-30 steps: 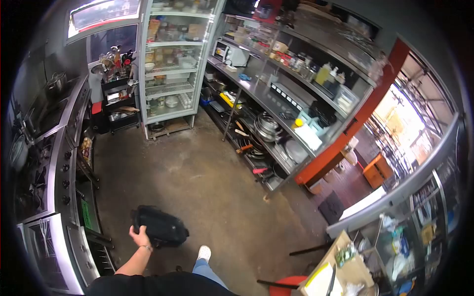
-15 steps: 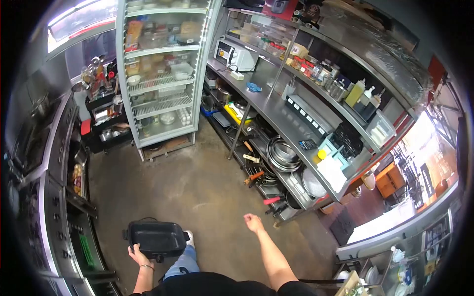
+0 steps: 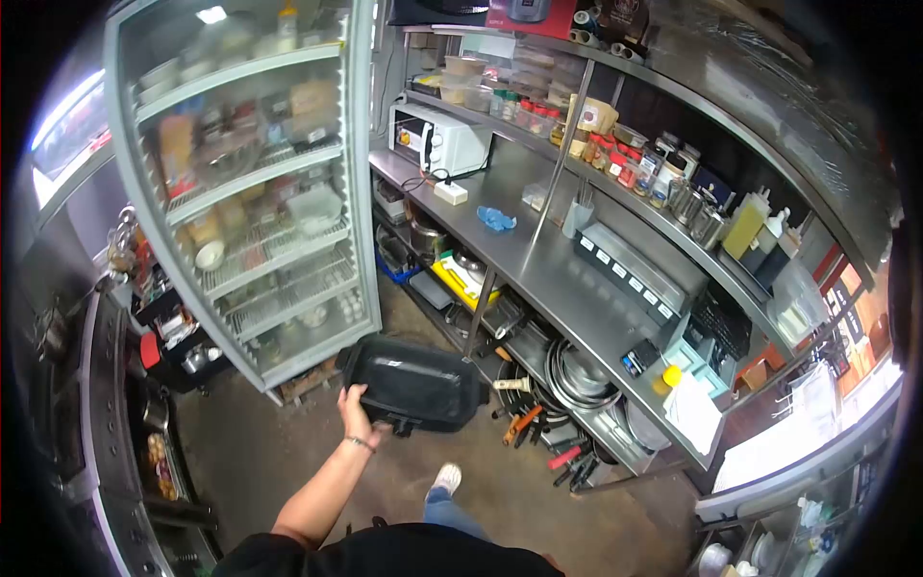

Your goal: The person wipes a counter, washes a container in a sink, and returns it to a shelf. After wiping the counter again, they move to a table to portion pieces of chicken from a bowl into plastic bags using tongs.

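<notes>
My left hand [image 3: 357,413] is closed on the near side of a black rectangular pan [image 3: 413,385], thumb over the rim and the other fingers underneath. The pan is deep, has a stubby handle at each short end and a small fitting on its near side. Its inside is dark and shiny, and nothing lies in it. I carry it above the floor, between the glass-door fridge [image 3: 240,221] and the steel workbench [image 3: 538,274]. My right hand is out of view.
On the bench stand a white toaster oven [image 3: 439,137], a white power block [image 3: 450,193] and a crumpled blue cloth [image 3: 496,218]. Frying pans [image 3: 527,423] stick out from the low shelf, handles toward the floor. Cooking equipment [image 3: 106,462] lines the left side.
I have moved forward, closer to the fridge and bench. The pan in my left hand has come up and to the right. My right hand has left the view.
</notes>
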Motion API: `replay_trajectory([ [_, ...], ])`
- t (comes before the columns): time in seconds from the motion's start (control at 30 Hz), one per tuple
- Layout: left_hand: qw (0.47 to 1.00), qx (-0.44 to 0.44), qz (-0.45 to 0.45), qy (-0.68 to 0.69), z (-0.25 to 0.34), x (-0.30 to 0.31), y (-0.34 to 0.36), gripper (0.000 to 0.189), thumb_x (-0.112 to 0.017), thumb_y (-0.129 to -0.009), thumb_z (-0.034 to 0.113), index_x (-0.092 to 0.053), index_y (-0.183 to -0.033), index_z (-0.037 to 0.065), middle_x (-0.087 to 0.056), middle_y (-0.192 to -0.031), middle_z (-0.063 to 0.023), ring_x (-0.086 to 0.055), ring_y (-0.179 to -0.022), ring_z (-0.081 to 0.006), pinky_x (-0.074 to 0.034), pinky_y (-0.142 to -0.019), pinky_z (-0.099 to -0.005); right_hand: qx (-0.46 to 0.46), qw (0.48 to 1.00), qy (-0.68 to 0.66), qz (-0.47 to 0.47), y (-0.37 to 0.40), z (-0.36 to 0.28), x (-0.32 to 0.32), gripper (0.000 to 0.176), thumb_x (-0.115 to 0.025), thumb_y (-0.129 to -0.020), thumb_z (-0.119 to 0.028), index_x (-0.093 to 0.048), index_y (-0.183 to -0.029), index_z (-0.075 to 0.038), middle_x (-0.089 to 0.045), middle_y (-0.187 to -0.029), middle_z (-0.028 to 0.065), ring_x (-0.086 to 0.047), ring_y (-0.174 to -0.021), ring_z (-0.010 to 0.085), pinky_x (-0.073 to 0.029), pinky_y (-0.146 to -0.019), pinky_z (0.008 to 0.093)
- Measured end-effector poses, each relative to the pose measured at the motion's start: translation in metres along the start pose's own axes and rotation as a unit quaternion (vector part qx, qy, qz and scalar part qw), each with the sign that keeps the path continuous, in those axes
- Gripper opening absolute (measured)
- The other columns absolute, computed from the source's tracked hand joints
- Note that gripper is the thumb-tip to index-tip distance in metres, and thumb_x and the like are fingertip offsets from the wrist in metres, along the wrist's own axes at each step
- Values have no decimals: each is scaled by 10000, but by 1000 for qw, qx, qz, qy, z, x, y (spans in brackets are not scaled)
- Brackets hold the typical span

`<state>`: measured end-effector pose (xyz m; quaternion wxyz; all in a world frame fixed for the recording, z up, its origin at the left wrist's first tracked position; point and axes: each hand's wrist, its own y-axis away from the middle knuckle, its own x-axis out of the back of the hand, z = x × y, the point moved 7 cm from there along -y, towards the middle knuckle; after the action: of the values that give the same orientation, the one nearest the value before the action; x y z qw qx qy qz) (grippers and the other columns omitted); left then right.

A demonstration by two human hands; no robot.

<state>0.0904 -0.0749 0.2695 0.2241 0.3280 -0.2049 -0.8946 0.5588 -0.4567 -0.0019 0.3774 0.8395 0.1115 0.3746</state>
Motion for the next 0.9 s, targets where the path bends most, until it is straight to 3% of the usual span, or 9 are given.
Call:
replay_trajectory([
  [0.1, 987, -40, -152, 39, 8, -115, -87, 795, -630, -675, 327, -252, -1361, 189, -411, -1249, -107, -488, -1035, -301, -451, -690, -519, -148, 988, -43, -22, -67, -17, 25, 305, -393, -934, -242, -520, -1108, -27, -563, -1104, 153, -551, -1036, 249, -423, -897, 362],
  [0.17, 994, -30, -101, 28, 17, -181, -117, 790, -634, -663, 347, -271, -1350, 202, -411, -1253, -92, -476, -1034, -295, -436, -648, -507, -150, 987, -59, -12, -127, -43, 55, 316, -394, -930, -256, -517, -1117, -32, -555, -1117, 152, -547, -1042, 252, -426, -892, 368],
  [0.27, 995, -42, -90, 0, 38, -274, -170, 842, -644, -627, 405, -262, -1359, 240, -402, -1275, -86, -449, -1076, -306, -396, -660, -507, -99, 992, -77, 17, -219, -110, 119, 335, -396, -926, -277, -511, -1131, -39, -543, -1137, 152, -542, -1052, 256, -430, -884, 379],
  [0.37, 983, -74, -155, 71, 71, -371, -227, 879, -666, -643, 308, -210, -1376, 139, -402, -1256, -159, -461, -1088, -316, -433, -839, -491, -15, 992, -107, 72, -300, -203, 203, 354, -397, -921, -297, -506, -1145, -46, -531, -1157, 151, -537, -1062, 260, -435, -876, 389],
  [0.43, 976, -101, -172, 83, 89, -428, -266, 865, -673, -637, 293, -220, -1363, 164, -419, -1223, -159, -470, -1059, -307, -453, -791, -476, 32, 984, -138, 106, -339, -268, 257, 367, -398, -917, -311, -503, -1155, -51, -522, -1170, 151, -533, -1068, 263, -438, -871, 396],
  [0.5, 988, -132, -71, 31, 107, -469, -296, 832, -676, -626, 288, -267, -1341, 166, -447, -1175, -164, -493, -1011, -297, -464, -749, -454, 67, 974, -170, 132, -364, -323, 301, 381, -399, -914, -325, -499, -1164, -55, -514, -1183, 150, -529, -1075, 266, -441, -866, 402],
  [0.6, 979, -162, -110, 62, 112, -539, -384, 838, -679, -620, 287, -274, -1339, 141, -455, -1164, -165, -501, -1001, -287, -466, -757, -439, 84, 960, -214, 158, -396, -370, 341, 401, -401, -909, -345, -494, -1178, -62, -502, -1203, 150, -524, -1084, 270, -446, -858, 412],
  [0.77, 981, -122, -145, 46, 96, -619, -521, 870, -675, -611, 273, -245, -1344, 90, -462, -1159, -171, -528, -966, -297, -482, -753, -443, -13, 936, -295, 191, -424, -356, 328, 436, -403, -901, -379, -486, -1201, -74, -481, -1236, 148, -515, -1100, 277, -453, -845, 429],
  [0.9, 989, -38, -140, -8, 73, -666, -585, 878, -659, -599, 270, -230, -1358, 176, -444, -1167, -170, -544, -916, -321, -484, -683, -514, -186, 883, -390, 183, -400, -298, 243, 464, -405, -894, -407, -479, -1220, -84, -465, -1263, 147, -507, -1113, 283, -459, -835, 443],
])
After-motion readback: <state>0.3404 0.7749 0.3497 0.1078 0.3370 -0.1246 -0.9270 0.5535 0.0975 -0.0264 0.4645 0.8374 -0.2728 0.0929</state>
